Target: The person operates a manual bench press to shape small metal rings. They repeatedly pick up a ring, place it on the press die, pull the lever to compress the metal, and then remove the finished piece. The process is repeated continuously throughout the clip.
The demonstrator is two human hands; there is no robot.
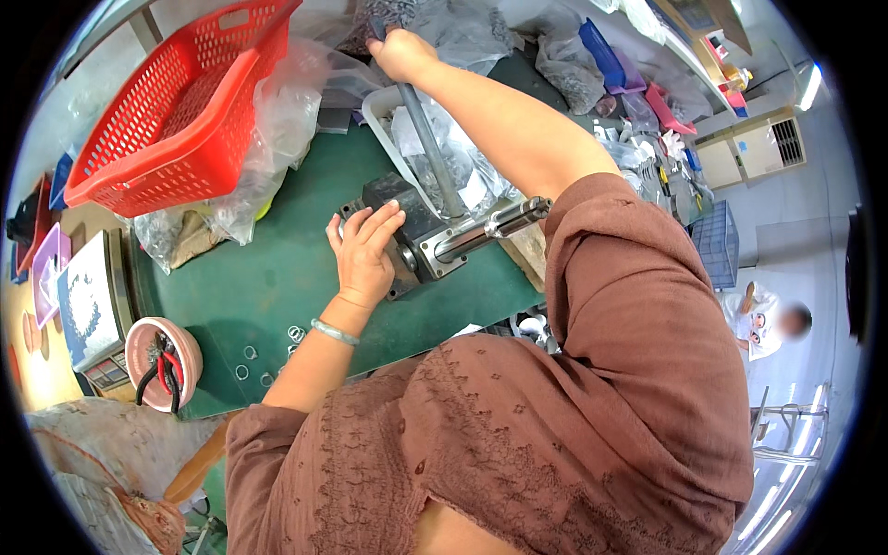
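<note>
Near the top of the head view, my right hand (403, 55) is wrapped round the upper end of a long grey metal lever (427, 143). That lever slopes down to a bench-mounted hand press (455, 245) with a shiny cylinder. My left hand (363, 254), a pale bangle on its wrist, lies with stretched fingers against the press's dark metal block (398, 196). Whatever is under those fingertips is hidden. Several small metal rings (294, 335) lie on the green tabletop (250, 296), left of the press and near my left forearm.
A red perforated basket (185, 120) stands at the far left over plastic bags. A pink bowl (165, 361) with pliers sits beside a scale (88, 301). Behind the press is a white bin (381, 111) with clear bags. Another person (763, 319) is at the far right.
</note>
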